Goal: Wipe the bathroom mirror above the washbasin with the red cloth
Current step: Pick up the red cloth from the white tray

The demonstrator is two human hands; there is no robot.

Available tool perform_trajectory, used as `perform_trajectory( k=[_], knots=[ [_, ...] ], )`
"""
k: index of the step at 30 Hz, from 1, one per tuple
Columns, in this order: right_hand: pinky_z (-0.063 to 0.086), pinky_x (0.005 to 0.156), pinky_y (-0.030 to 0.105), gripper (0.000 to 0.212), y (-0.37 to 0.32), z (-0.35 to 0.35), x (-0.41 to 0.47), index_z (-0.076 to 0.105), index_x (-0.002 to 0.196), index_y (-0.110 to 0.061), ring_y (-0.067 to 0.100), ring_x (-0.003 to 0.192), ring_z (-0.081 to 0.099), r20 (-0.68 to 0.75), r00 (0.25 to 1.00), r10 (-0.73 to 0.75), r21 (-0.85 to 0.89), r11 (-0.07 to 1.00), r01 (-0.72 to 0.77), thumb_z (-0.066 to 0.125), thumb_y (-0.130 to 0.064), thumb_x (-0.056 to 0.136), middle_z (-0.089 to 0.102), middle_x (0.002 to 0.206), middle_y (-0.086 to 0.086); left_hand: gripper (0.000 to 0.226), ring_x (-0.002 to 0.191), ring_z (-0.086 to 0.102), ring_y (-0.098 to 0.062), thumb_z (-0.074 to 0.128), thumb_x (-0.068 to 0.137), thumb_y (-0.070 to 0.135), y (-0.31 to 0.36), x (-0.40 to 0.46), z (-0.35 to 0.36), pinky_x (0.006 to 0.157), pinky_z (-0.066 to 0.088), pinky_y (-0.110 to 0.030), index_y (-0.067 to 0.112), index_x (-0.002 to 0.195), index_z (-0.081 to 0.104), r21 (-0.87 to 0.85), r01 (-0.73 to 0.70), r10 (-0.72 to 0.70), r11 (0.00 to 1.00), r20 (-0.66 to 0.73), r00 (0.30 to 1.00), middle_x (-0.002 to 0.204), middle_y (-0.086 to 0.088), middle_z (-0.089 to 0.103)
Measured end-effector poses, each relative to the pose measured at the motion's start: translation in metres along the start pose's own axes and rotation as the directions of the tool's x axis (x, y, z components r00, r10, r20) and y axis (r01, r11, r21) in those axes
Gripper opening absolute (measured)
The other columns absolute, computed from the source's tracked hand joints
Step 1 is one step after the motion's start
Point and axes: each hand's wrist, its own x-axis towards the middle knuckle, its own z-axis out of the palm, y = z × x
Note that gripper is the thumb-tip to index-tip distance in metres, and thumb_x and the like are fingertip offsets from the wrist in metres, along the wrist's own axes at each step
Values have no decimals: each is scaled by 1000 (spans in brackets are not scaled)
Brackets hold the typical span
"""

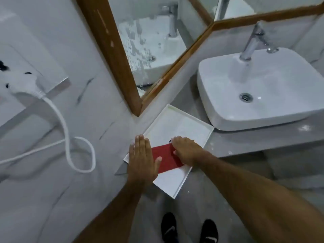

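Grey table (236, 144) by washbasin (263, 88), white tray (184, 123); left hand (142, 160) flat and right hand (186, 149) fingers-down, both on red cloth (165, 157), neither grip closed.

**Tight corner, open counter to your right**

Your hands work in a corner: the wall (52, 172) closes the left, the mirror frame (112, 55) hangs just above the tray (177, 188). The washbasin (263, 95) blocks the right end of the counter (236, 146). The tap (252, 41) appears to be near the frame's lower rail.
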Motion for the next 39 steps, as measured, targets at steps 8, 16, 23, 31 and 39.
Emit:
perform_trajectory(
  k=[8, 16, 23, 31, 39],
  knots=[
    [46, 92, 40, 27, -12, -5, 36, 56, 107, -18, 28, 104, 61, 250, 956, 156, -17, 988, -157, 61, -26, 81, 64, 111, 5, 91, 150, 35, -43, 16, 94, 65, -20, 5, -5, 117, 41, -56, -1, 155, 32, 6, 45, -45, 999, 33, 998, 162, -23, 35],
    [55, 70, 28, 35, 3, -41, 14, 72, 95, -12, 22, 82, 68, 435, 870, 231, 364, 839, -404, 70, -32, 66, 74, 91, 5, 85, 146, 40, -43, 22, 97, 64, 0, 30, -48, 115, 40, -55, 2, 154, 33, 3, 1, 0, 1000, -72, 997, 160, -23, 40],
    [60, 71, 30, 30, 25, -115, -26, 63, 105, -17, 18, 84, 69, 332, 909, 251, 738, 532, -416, 56, -11, 77, 71, 95, 4, 90, 145, 44, -42, 20, 96, 70, 29, 46, -114, 117, 30, -50, 3, 150, 45, -7, 136, -136, 991, -120, 983, 158, -21, 45],
    [59, 81, 40, 37, 15, -172, -39, 52, 124, -16, 30, 99, 67, 292, 954, 68, 934, 192, -300, 53, 2, 92, 67, 112, 15, 60, 136, 51, -38, 21, 110, 44, 104, 47, -155, 112, 41, -46, 3, 145, 47, -778, 616, -452, 124, 508, 733, 148, -23, 53],
    [58, 87, 42, 37, 1, -154, -27, 61, 124, -16, 24, 99, 70, 140, 947, 289, 983, 71, -167, 71, -23, 89, 73, 109, 5, 81, 118, 65, -44, 7, 102, 66, 90, 56, -159, 95, 55, -55, 11, 128, 60, -657, 480, -101, -582, 644, 759, 124, -26, 71]
  ],
)
